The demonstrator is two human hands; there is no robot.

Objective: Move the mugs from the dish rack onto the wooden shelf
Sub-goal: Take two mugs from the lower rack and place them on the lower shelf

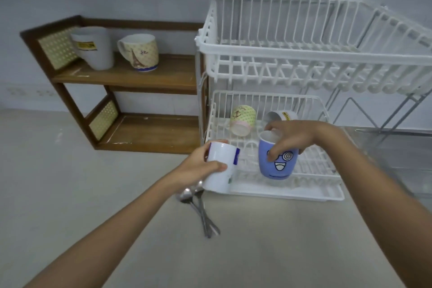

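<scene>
My left hand (198, 166) grips a white mug (221, 168) with blue trim, held just left of the white dish rack's (280, 192) lower tier. My right hand (292, 138) is closed on the rim of a purple mug (277, 162) with a cartoon face, upright over the lower tier. Farther back in that tier lie a yellow patterned mug (242, 119) and a white mug (281, 116), both on their sides. The wooden shelf (163, 72) stands to the left; its upper board carries a tall white mug (94, 48) and an Eiffel-tower mug (140, 52).
Several metal spoons (198, 208) lie on the beige counter below my left hand. The rack's upper tier (315, 54) overhangs the lower one. The shelf's bottom board (152, 133) is bare. A steel surface (397, 159) lies to the right of the rack.
</scene>
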